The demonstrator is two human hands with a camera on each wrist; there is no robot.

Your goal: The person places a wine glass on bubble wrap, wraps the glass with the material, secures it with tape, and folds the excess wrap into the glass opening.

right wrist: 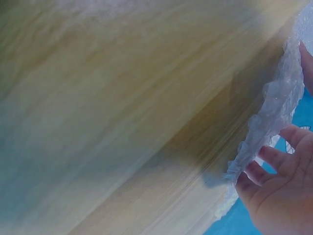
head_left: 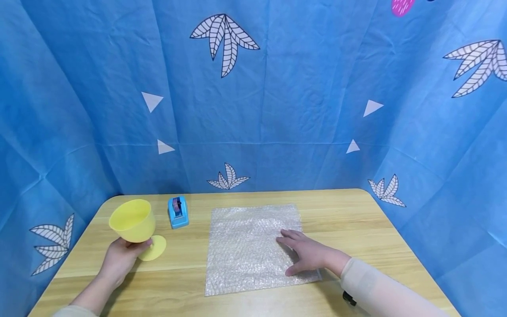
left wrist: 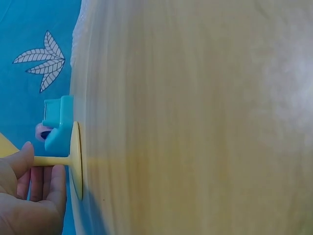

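A yellow plastic goblet (head_left: 132,221) stands at the left of the table, its bowl leaning toward the left. My left hand (head_left: 120,259) grips its thin stem (left wrist: 51,160) between thumb and fingers. The round foot (left wrist: 76,160) is right by the tabletop; whether it touches I cannot tell. A sheet of bubble wrap (head_left: 245,251) lies flat in the middle of the table. On its right part my right hand (head_left: 306,252) rests with fingers spread, and the fingertips (right wrist: 252,178) touch the wrap in the right wrist view.
A small blue tape dispenser (head_left: 178,212) sits behind and to the right of the goblet. The wooden table (head_left: 340,211) has blue patterned cloth (head_left: 297,110) hanging at its back and both sides. A small black object (head_left: 349,298) shows under the right sleeve.
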